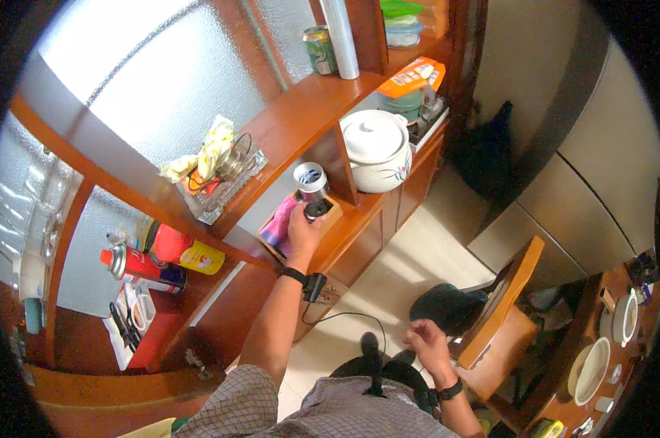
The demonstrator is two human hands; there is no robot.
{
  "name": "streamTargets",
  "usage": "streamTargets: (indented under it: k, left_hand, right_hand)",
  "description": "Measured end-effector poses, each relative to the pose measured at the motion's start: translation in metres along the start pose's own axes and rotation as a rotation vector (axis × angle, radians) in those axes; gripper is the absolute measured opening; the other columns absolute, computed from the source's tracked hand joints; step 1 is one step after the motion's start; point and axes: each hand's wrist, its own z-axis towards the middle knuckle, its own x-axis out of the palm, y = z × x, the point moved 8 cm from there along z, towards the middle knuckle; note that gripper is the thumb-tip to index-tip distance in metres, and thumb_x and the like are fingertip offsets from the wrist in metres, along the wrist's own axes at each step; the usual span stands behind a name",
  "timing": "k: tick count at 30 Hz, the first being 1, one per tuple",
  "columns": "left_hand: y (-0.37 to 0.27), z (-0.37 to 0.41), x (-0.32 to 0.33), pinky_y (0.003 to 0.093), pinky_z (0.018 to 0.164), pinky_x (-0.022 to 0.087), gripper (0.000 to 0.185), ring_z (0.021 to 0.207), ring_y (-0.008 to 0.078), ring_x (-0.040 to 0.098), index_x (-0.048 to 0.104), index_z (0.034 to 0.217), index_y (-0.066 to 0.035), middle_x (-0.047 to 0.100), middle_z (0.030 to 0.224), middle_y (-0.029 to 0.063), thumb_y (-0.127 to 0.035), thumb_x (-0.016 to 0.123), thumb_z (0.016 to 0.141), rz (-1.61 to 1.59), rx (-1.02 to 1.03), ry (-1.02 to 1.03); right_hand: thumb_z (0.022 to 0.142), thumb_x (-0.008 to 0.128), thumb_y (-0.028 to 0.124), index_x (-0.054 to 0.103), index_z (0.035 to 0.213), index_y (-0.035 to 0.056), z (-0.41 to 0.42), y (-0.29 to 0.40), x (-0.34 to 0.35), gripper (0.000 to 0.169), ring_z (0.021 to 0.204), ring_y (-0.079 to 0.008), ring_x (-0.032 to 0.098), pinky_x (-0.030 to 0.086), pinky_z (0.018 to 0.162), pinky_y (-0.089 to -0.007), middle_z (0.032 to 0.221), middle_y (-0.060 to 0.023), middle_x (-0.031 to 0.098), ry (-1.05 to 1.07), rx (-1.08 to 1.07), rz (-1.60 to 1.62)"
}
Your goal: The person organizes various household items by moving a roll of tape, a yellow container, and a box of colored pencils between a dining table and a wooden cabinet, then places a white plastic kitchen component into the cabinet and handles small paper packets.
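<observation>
My left hand (304, 230) reaches over a cardboard box (332, 214) on the wooden sideboard, its fingers around a small black round object (315, 210). Pink and purple material (278, 225) lies in the box beside that hand. Just behind stands a clear container with a white rim (311, 178). My right hand (429, 346) hangs over the floor near the wooden chair, its fingers loosely bent and apart, with nothing seen in it. Both wrists wear black straps, and a black cable runs from the left one.
A white lidded ceramic pot (376, 150) stands right of the divider. The upper shelf holds a glass tray (212, 202), a drink can (319, 50) and a foil-like roll (341, 41). Spray cans (143, 268) lie at left. The wooden chair (502, 306) and a table with bowls (590, 372) are at right.
</observation>
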Motion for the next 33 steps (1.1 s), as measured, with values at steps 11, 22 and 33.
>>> streamTargets:
  k: [11, 22, 33]
  left_hand:
    - [0.027, 0.027, 0.028, 0.0443, 0.085, 0.051, 0.049, 0.100, 0.0400, 0.065, 0.056, 0.113, 0.002, 0.067, 0.102, 0.0257, -0.031, 0.076, 0.083, 0.118, -0.088, 0.340]
    - [0.048, 0.014, 0.014, 0.0472, 0.091, 0.048, 0.061, 0.109, 0.0433, 0.061, 0.052, 0.124, 0.003, 0.064, 0.112, 0.0292, -0.033, 0.076, 0.082, 0.193, -0.272, 0.258]
    - [0.029, 0.008, -0.004, 0.0464, 0.087, 0.051, 0.051, 0.102, 0.0400, 0.065, 0.060, 0.117, 0.001, 0.068, 0.106, 0.0246, -0.028, 0.078, 0.079, 0.233, -0.161, 0.212]
  right_hand:
    - [0.092, 0.063, 0.006, 0.057, 0.103, 0.0004, -0.005, -0.009, -0.008, 0.014, 0.077, -0.0140, 0.065, 0.053, 0.068, -0.0276, 0.087, -0.0043, 0.063, -0.045, 0.052, 0.023]
    - [0.092, 0.066, 0.008, 0.058, 0.106, -0.0019, -0.001, -0.015, -0.006, 0.019, 0.076, -0.0157, 0.068, 0.055, 0.071, -0.0291, 0.088, -0.0064, 0.064, -0.032, 0.047, 0.004]
    - [0.093, 0.063, 0.007, 0.057, 0.105, 0.0015, 0.001, -0.023, -0.005, 0.015, 0.078, -0.0135, 0.066, 0.052, 0.066, -0.0263, 0.088, -0.0041, 0.064, -0.011, 0.090, 0.064]
